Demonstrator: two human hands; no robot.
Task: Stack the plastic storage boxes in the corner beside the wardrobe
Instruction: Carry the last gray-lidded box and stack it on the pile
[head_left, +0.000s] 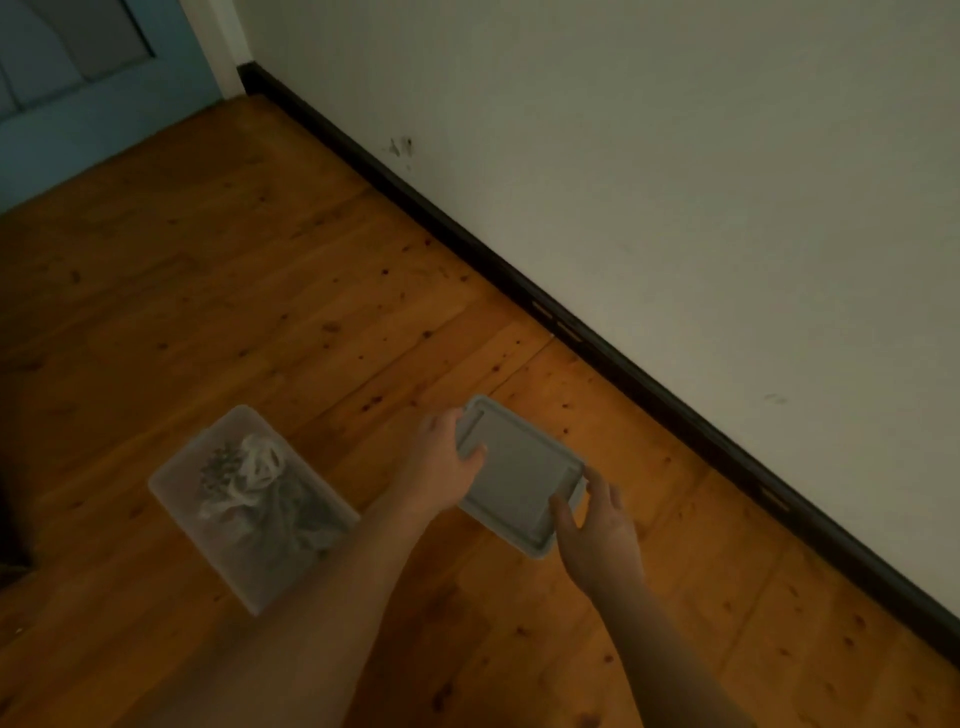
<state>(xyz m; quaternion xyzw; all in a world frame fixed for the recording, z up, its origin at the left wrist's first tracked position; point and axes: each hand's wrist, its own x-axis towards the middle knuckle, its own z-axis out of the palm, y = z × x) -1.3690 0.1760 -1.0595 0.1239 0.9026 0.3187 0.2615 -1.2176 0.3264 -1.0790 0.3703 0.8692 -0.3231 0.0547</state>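
Between both hands, above the wooden floor (311, 322), a grey lidded storage box (517, 475) is held: left hand (441, 457) fingers curl over its left edge, right hand (597, 525) pinches its near corner. Left of it sits an open clear box (182, 483) holding crumpled cloth (260, 478). Beyond, a black skirting board (467, 234) meets the white wall (675, 156).

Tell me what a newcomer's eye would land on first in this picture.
First, the grey lidded box held low in the centre, the left hand gripping its left edge and the right hand its near right corner. Next, the clear open box on the wooden floor to the left, with crumpled contents inside. Behind runs a white wall with a dark skirting board.
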